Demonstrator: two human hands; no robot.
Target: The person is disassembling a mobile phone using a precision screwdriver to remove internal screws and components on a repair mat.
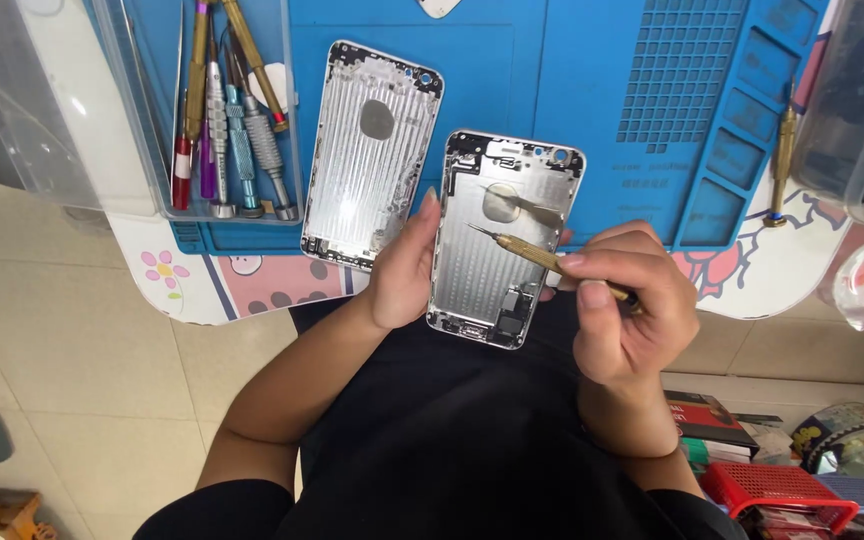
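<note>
Phone shell [497, 235], silver and stripped bare inside, sits tilted in my left hand [402, 265], which is clamped along its left edge, the fingers hidden behind it. It hangs over the near edge of the blue work mat [592, 90], above my lap. My right hand [627, 310] is pinched around a gold screwdriver [542, 257], thumb and fingers closed on its handle, and the fine tip points up and left over the middle of the shell; I cannot tell whether it touches the metal. My two hands are apart, one on each side of the shell. A second silver shell [372, 150] lies flat on the mat just to the left. Further left, a clear tray [132, 120] holds a row of screwdrivers [232, 120] with coloured handles. Another gold screwdriver [782, 165] lies on the mat's right side.
</note>
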